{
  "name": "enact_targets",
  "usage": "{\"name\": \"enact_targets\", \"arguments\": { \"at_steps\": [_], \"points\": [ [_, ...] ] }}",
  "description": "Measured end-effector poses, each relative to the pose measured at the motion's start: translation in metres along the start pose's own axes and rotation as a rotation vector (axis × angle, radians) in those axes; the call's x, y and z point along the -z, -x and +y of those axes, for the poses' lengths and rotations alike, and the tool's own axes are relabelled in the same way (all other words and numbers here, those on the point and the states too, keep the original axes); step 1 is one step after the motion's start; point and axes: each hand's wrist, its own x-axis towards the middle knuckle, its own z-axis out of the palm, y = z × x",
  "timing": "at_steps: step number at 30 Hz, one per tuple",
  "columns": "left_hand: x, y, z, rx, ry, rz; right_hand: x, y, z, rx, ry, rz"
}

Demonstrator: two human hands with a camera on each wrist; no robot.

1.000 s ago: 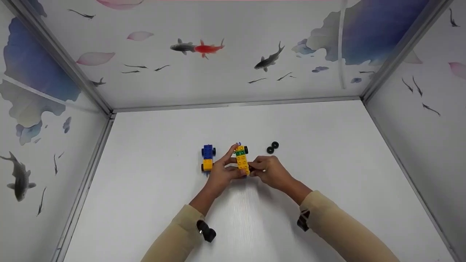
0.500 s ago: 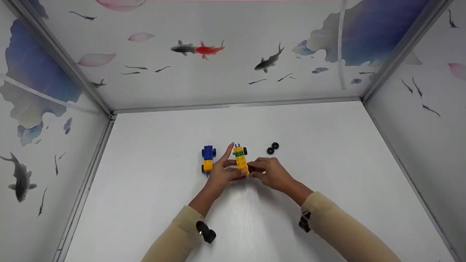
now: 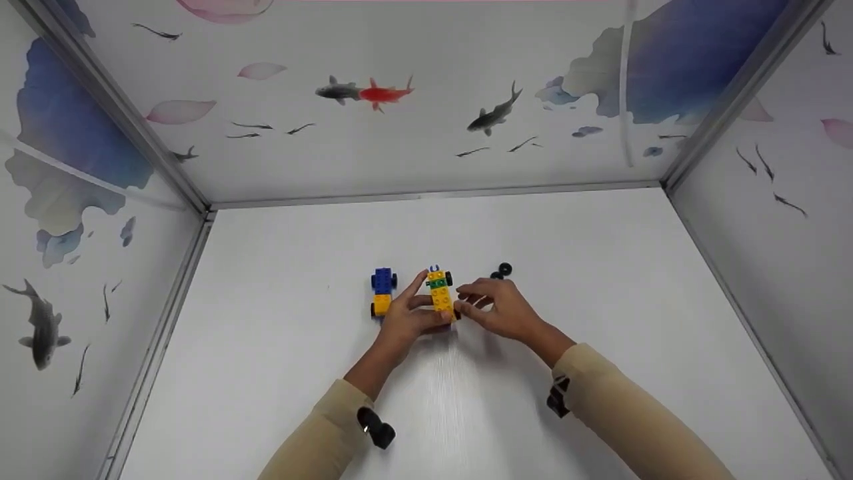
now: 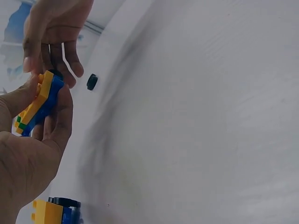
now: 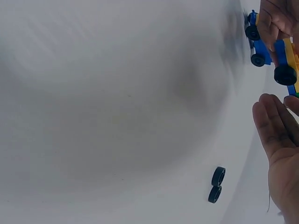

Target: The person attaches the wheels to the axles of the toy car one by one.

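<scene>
My left hand (image 3: 403,325) grips a toy building-block car (image 3: 440,297), thumb on its near end and fingers beneath. Yellow blocks with a green strip make up its top; the left wrist view shows its blue base (image 4: 46,105). A black wheel (image 5: 285,74) sits on the car's near right corner, and another black wheel (image 3: 448,279) is farther along that side. Just right of the car, my right hand (image 3: 504,312) has its fingers loosely bent and apart, holding nothing. In the right wrist view the right hand's fingers (image 5: 271,119) point toward the car, with a gap between.
A second toy car (image 3: 382,293), blue and yellow with black wheels, stands on the white table (image 3: 300,373) just left of my left hand. Two loose black wheels (image 5: 218,177) lie beyond my right hand, partly covered by it in the head view. Printed walls (image 3: 426,147) enclose the table.
My right fingers have loosened from the car's near right corner and drawn slightly right, leaving a wheel showing there. The left hand keeps its hold on the car, its raised index finger now lower.
</scene>
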Motion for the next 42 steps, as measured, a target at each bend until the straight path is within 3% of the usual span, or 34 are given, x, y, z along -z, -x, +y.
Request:
{"name": "enact_targets", "arguments": {
  "at_steps": [8,17,32,42],
  "points": [
    [-0.002,0.002,0.001,-0.006,-0.044,-0.016,0.001,-0.012,0.0,-0.097,-0.002,0.093],
    [-0.007,0.002,-0.002,0.008,-0.052,-0.029,-0.004,-0.021,-0.007,-0.144,-0.038,0.109],
    [-0.01,0.004,-0.003,-0.01,-0.048,-0.092,-0.012,-0.03,-0.014,-0.126,-0.078,0.115],
    [-0.01,0.004,-0.003,0.001,-0.037,-0.094,-0.011,-0.03,-0.016,-0.11,-0.063,0.115]
  ]
}}
